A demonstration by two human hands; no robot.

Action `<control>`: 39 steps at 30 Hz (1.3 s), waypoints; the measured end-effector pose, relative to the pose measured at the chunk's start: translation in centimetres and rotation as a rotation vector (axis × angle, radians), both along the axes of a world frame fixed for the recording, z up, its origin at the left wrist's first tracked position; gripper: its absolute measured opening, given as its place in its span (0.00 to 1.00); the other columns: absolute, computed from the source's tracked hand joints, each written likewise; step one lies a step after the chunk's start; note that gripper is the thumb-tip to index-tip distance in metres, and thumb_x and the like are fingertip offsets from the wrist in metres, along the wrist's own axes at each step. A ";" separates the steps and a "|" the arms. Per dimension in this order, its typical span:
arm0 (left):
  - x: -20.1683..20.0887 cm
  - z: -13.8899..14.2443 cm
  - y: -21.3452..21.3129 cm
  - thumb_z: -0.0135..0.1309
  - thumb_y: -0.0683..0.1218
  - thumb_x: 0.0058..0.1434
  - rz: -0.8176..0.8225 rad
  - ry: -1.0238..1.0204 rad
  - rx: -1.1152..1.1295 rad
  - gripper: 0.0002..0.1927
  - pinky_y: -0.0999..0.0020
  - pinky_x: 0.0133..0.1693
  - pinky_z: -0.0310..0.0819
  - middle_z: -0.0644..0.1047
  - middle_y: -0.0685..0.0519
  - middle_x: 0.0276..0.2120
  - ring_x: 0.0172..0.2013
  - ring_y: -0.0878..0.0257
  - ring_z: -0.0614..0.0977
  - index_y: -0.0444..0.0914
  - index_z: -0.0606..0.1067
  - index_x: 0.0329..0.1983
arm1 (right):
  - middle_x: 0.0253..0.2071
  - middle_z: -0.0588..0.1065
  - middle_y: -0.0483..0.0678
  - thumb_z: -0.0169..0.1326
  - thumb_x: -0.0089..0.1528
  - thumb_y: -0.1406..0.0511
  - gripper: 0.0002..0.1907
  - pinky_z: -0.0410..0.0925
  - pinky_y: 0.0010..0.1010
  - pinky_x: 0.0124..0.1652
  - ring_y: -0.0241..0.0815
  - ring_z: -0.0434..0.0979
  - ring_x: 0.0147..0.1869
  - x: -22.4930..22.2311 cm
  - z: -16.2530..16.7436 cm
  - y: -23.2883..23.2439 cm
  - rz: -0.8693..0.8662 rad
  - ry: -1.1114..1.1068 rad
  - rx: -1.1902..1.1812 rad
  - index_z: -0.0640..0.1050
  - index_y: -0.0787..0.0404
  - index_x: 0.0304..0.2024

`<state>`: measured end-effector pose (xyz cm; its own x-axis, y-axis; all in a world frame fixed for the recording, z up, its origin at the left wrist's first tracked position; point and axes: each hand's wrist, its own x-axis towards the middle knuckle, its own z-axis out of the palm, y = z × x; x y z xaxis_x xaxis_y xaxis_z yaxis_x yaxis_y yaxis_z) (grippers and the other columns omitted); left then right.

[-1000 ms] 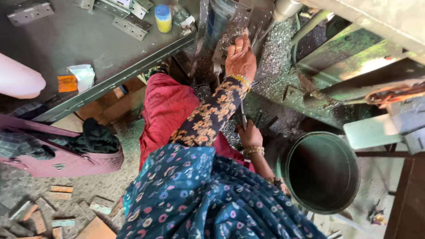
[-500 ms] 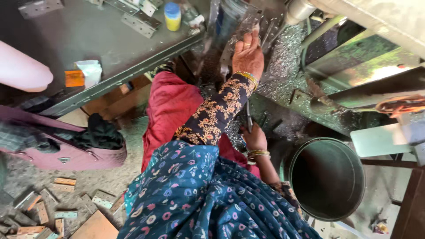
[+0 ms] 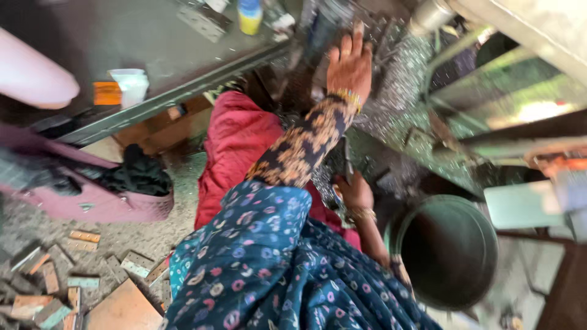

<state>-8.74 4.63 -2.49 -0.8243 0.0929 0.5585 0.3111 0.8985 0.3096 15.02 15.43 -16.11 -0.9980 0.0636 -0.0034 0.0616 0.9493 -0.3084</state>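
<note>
Looking down, head view: the frame is motion-blurred, so fine detail on the machine bed [image 3: 397, 91] is hard to make out.

- Left hand [image 3: 350, 61]: raised at the end of an outstretched arm in a patterned sleeve, back of the hand toward the camera, fingers [image 3: 346, 44] spread apart and pointing up toward a blurred dark machine part [image 3: 321, 30]. Whether the fingertips touch it cannot be told; nothing is visibly held.
- Right hand [image 3: 354, 192]: lower, bent close to the body, bangle at the wrist. It appears curled around a thin dark rod [image 3: 347, 160] that rises from it (grip partly hidden by the sleeve, so a firm clamp cannot be confirmed).
- Round metal drum [image 3: 449, 250]: just beside the right forearm, open top, interior dark.
- Metal shavings [image 3: 406, 73]: scattered across the bed near the left hand.
- Grey bench [image 3: 153, 61]: upper left, bearing a yellow-and-blue bottle [image 3: 250, 15] (cut off by the top edge) and a white cup [image 3: 131, 85].
- Metal hinges [image 3: 79, 281]: strewn on the floor, lower left.
</note>
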 end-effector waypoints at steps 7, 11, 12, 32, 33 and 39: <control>1.8 1.1 -17.9 0.56 0.50 0.66 0.215 -0.320 -0.016 0.21 0.46 0.52 0.63 0.73 0.46 0.53 0.54 0.47 0.72 0.35 0.73 0.58 | 0.48 0.74 0.50 0.59 0.70 0.64 0.18 0.70 0.27 0.51 0.38 0.75 0.48 -2.0 14.0 -1.1 -0.193 0.649 -0.720 0.73 0.70 0.57; -6.3 2.2 -25.9 0.63 0.51 0.55 0.536 0.043 0.063 0.26 0.48 0.55 0.66 0.72 0.43 0.54 0.55 0.44 0.73 0.36 0.71 0.53 | 0.46 0.76 0.52 0.61 0.75 0.64 0.13 0.73 0.27 0.50 0.39 0.79 0.45 -3.9 20.4 -2.5 -0.110 0.750 -0.444 0.76 0.69 0.50; -9.0 2.6 -26.9 0.63 0.57 0.54 0.589 -0.003 0.067 0.33 0.47 0.54 0.67 0.72 0.41 0.55 0.54 0.43 0.73 0.34 0.70 0.55 | 0.46 0.76 0.52 0.60 0.75 0.64 0.12 0.73 0.27 0.48 0.40 0.80 0.45 -4.4 21.3 -2.8 -0.107 0.759 -0.450 0.76 0.69 0.49; -6.6 -4.4 -36.8 0.57 0.41 0.55 0.226 -0.235 -0.260 0.06 0.48 0.40 0.79 0.81 0.40 0.35 0.40 0.41 0.83 0.38 0.82 0.34 | 0.36 0.80 0.51 0.60 0.74 0.62 0.10 0.70 0.42 0.44 0.51 0.81 0.41 -4.8 20.8 -2.0 -0.091 0.555 -0.066 0.80 0.61 0.42; -5.5 -4.1 -37.5 0.57 0.40 0.55 0.219 -0.234 -0.274 0.05 0.48 0.40 0.79 0.81 0.40 0.34 0.39 0.41 0.83 0.38 0.82 0.34 | 0.36 0.80 0.52 0.60 0.72 0.63 0.08 0.70 0.42 0.43 0.53 0.81 0.41 -4.5 20.7 -2.1 -0.100 0.548 -0.040 0.81 0.61 0.42; -2.3 1.2 -33.7 0.58 0.39 0.51 0.000 -0.178 0.125 0.11 0.51 0.41 0.79 0.82 0.42 0.34 0.39 0.43 0.84 0.40 0.83 0.38 | 0.38 0.79 0.52 0.61 0.70 0.63 0.06 0.69 0.43 0.40 0.54 0.80 0.40 -3.4 20.3 -2.8 -0.164 0.515 -0.124 0.79 0.60 0.42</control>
